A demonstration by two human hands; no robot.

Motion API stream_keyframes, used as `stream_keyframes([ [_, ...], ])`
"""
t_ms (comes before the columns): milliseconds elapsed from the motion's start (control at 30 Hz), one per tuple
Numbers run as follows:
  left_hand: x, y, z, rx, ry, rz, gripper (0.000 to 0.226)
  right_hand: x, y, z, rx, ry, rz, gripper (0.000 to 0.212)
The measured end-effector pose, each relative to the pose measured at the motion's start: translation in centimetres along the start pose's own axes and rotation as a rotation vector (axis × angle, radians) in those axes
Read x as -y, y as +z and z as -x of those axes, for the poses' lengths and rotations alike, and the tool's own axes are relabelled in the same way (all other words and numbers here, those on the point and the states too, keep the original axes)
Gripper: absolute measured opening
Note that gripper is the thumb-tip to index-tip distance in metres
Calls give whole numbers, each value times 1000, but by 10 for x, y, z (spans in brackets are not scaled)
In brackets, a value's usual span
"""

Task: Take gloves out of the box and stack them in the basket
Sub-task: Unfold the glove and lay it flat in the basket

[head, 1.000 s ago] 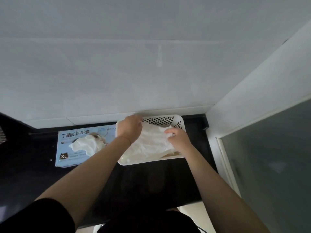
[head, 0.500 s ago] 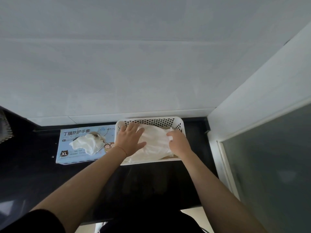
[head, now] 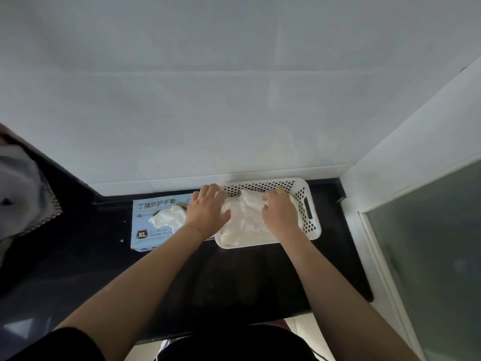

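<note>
A white perforated basket [head: 309,204] sits on the dark counter against the wall, holding a pile of white gloves [head: 244,220]. My left hand [head: 207,212] lies flat with spread fingers on the left part of the pile, pressing it down. My right hand [head: 279,213] rests on the right part, its fingers curled and pinching the glove material near the back. To the left of the basket lies the light blue glove box [head: 145,217] marked XL, with a white glove [head: 168,217] sticking out of its opening.
The dark counter [head: 234,277] runs from the wall to its near edge. A white wall stands behind, a white frame with a glass panel [head: 429,256] on the right. At far left a mesh container [head: 28,201] holds pale cloth.
My left hand has gone from gripping at the basket's back left corner to lying flat on the gloves. My right hand has shifted slightly toward the back of the pile.
</note>
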State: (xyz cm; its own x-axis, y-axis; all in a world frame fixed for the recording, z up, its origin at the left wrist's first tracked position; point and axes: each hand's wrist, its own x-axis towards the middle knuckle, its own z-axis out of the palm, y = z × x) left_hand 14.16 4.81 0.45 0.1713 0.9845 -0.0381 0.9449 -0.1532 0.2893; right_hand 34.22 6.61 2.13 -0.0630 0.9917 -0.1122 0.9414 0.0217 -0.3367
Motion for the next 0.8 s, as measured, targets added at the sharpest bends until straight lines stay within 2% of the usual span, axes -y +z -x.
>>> stream_keyframes([
  [167,65,-24,35,-24,-163,26,36,78,23,9,8,-144,-75,14],
  [300,111,-35,56,205,-296,88,42,128,50,15,145,-145,-148,16],
  [367,126,-39,63,239,-324,162,26,150,63,20,241,-171,-145,21],
  [467,132,-47,62,155,-327,223,15,167,76,25,301,-161,-160,30],
  [600,133,-61,57,-1,-173,256,22,180,77,24,182,-118,-181,9],
  [700,135,-69,54,-68,-154,273,26,186,68,18,95,-138,-233,22],
  [800,135,-77,53,-140,-214,359,27,195,48,11,13,-133,-339,18],
])
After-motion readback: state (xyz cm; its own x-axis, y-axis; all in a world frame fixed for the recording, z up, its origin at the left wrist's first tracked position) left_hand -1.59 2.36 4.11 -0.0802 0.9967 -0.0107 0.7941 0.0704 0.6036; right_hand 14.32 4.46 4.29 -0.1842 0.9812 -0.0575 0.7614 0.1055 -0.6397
